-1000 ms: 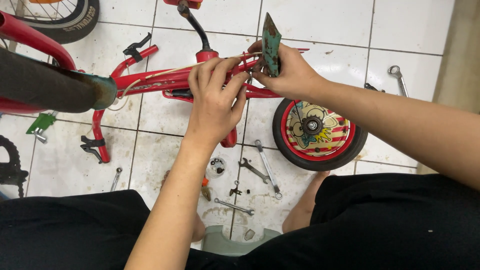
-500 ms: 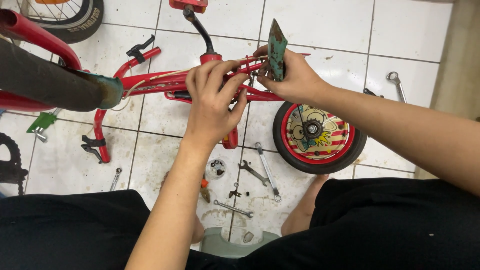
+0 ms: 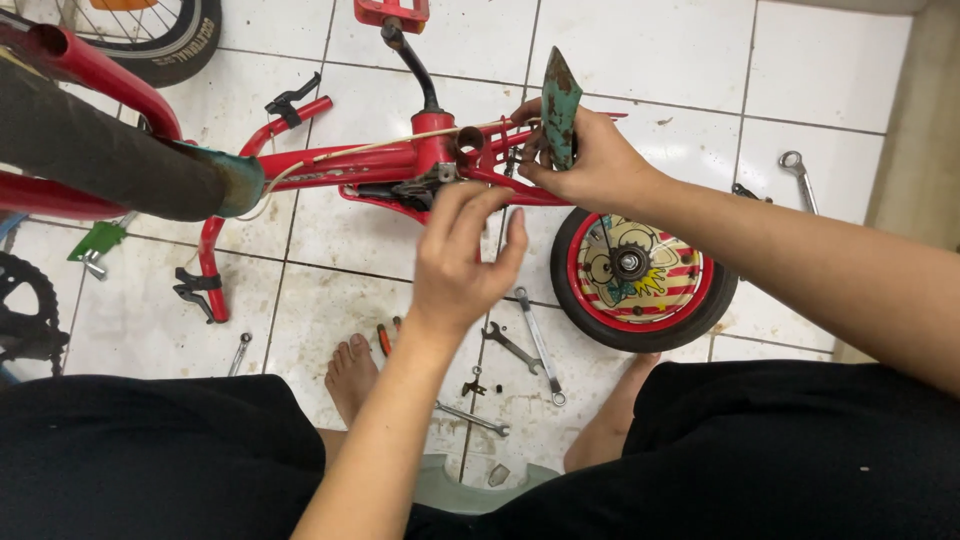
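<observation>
Up in the middle of the frame, the small red bike frame (image 3: 400, 165) is lying on its side across the white tiles, its long axis running roughly left to right. A rusty teal metal plate (image 3: 560, 110) is being pinched upright against the frame's right end by the right hand (image 3: 590, 165), fingers closed round its lower edge, so that grip is firmly taken up. The left hand (image 3: 465, 260) is being held just below the frame, near the open tube at centre; its fingers are loosely curled with thumb and fingertips apart, and nothing is being gripped by it as far as can be seen. So the frame is sitting straight above the left hand, closer to it than the plate, which is up and to the right. Lower right, the little wheel (image 3: 640, 270) with the cartoon disc is lying beside the right forearm. Spanners (image 3: 535, 340) and small bits are scattered on the tiles below the left wrist, and another spanner (image 3: 797, 175) is lying at the far right.
</observation>
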